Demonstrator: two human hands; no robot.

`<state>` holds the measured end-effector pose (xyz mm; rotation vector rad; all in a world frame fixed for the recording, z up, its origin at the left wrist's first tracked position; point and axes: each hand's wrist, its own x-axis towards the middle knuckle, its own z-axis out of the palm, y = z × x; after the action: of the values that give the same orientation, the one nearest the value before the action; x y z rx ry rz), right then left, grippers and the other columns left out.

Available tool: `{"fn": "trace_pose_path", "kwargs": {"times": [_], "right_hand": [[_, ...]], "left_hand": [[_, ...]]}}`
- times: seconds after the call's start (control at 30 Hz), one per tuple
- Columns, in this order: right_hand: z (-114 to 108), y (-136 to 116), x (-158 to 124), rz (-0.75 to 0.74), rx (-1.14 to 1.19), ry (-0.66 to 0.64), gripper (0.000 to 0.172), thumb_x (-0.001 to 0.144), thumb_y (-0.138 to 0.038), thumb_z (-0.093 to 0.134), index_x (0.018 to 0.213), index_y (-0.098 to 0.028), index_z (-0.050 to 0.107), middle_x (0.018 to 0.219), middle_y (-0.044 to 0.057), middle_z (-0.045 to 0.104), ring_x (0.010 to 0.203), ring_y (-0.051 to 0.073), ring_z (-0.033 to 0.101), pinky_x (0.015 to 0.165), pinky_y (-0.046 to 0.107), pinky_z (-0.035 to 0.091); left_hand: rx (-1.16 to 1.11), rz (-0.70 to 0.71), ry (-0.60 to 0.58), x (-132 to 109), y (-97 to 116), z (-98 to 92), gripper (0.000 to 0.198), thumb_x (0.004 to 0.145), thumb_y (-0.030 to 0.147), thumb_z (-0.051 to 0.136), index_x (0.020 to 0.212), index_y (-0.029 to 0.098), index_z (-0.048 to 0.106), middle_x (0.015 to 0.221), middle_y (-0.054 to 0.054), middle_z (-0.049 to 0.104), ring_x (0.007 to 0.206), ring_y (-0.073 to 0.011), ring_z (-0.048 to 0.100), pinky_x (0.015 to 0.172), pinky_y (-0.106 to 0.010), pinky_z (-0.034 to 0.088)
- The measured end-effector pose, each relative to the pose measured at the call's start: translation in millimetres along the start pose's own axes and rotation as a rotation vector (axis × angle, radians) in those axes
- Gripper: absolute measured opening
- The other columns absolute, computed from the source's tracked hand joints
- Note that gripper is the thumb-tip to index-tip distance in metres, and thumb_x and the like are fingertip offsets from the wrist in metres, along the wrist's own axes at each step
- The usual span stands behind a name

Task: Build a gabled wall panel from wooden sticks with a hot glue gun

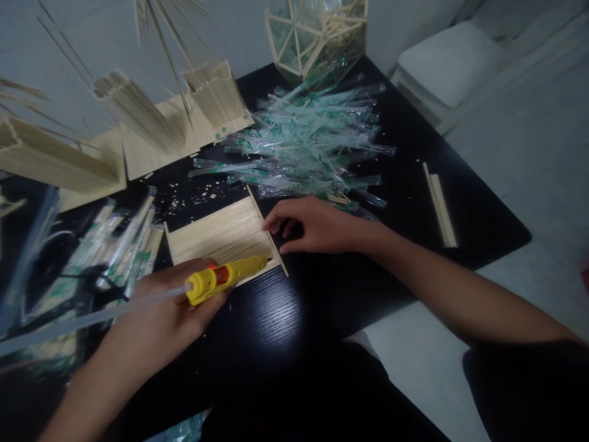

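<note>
My left hand (172, 307) is closed around a yellow hot glue gun (230, 276), with a long translucent glue stick (119, 311) running out of its rear. The gun's nozzle is over the lower right corner of a flat panel of wooden sticks (211, 230) lying on the black table. A thin crosspiece (277, 253) runs along the panel's right end, and another edges the left end. At the right crosspiece, my right hand (317, 227) rests with its fingertips at the edge, thumb and fingers apart and nothing gripped. My left hand covers part of the panel's lower left.
Behind the panel lies a heap of plastic wrappers (317, 135). Upright stick structures (142, 110) stand at the back left. Wrapped chopsticks (133, 239) lie left, beside blurred black cables. Several loose sticks (442, 212) sit right. A faceted container (317, 37) stands at the back.
</note>
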<state>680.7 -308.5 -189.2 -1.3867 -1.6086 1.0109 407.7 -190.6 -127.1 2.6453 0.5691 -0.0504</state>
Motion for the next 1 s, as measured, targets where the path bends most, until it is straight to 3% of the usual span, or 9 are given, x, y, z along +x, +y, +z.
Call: {"fn": "trace_pose_path", "kwargs": {"times": [0.43,0.63,1.0], "right_hand": [[4,4,1,-0.045,-0.045,0.025,0.040,0.077,-0.005,0.085,0.114,-0.014,0.070,0.110,0.006,0.073,0.092,0.014,0.069,0.081,0.026,0.059],[6,4,0,-0.069,-0.069,0.056,0.027,0.086,-0.010,0.078,0.111,-0.016,0.070,0.109,0.007,0.073,0.093,0.015,0.070,0.081,0.028,0.060],[14,4,1,-0.056,-0.090,0.112,0.030,0.081,-0.005,0.077,0.108,-0.016,0.071,0.104,0.005,0.070,0.089,0.015,0.068,0.078,0.028,0.058]], "left_hand": [[0.042,0.083,0.015,9,3,5.8,0.027,0.100,0.041,0.051,0.094,0.022,0.070,0.089,-0.004,0.078,0.071,-0.0195,0.074,0.063,-0.028,0.057],[-0.016,0.046,0.008,5,2,5.5,0.024,0.099,0.040,0.056,0.097,0.021,0.069,0.089,-0.003,0.078,0.071,-0.0173,0.074,0.062,-0.025,0.055],[-0.005,0.003,-0.030,-4,-5,8.4,0.032,0.100,0.047,0.053,0.099,0.022,0.074,0.096,-0.005,0.080,0.080,-0.0221,0.077,0.071,-0.030,0.060]]}}
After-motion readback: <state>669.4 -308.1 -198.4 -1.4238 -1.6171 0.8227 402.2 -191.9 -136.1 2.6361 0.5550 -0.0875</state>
